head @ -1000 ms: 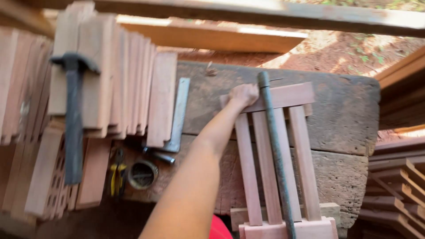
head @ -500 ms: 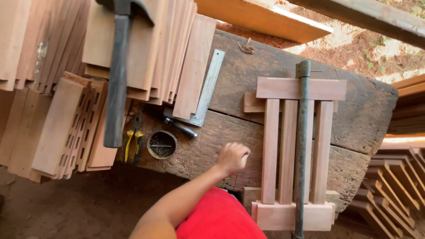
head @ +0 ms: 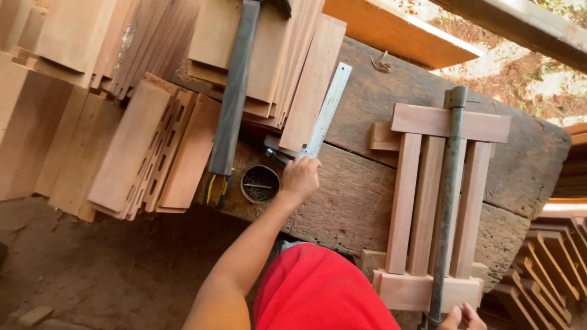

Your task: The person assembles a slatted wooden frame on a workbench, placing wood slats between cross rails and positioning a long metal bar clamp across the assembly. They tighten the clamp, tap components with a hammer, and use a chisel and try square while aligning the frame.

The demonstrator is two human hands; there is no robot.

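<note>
Since the earlier view, the left hand has travelled from beside the slatted wooden frame toward the near left part of the table, where it now rests at the lower end of the flat steel ruler. Its fingers are curled narrowly over the ruler's tip and a small dark tool lying just beside it; whether they actually grip either one cannot be told. The ruler lies slanted, its upper end leaning on a stack of reddish wooden boards. Thin, stiff and smooth, it should be light but slippery, best pinched by its edges near the free end. Just beside the hand, at the table's near edge, stands a round metal tin of nails, with yellow-handled pliers next to it. A long hammer with a dark handle lies across the boards. The frame, three upright slats joined by crosspieces, occupies the right part of the table, with a long grey metal bar clamp laid along it. The right hand shows only at the lower picture edge, near the clamp's foot; its fingers' state cannot be told. A red garment fills the foreground.
</note>
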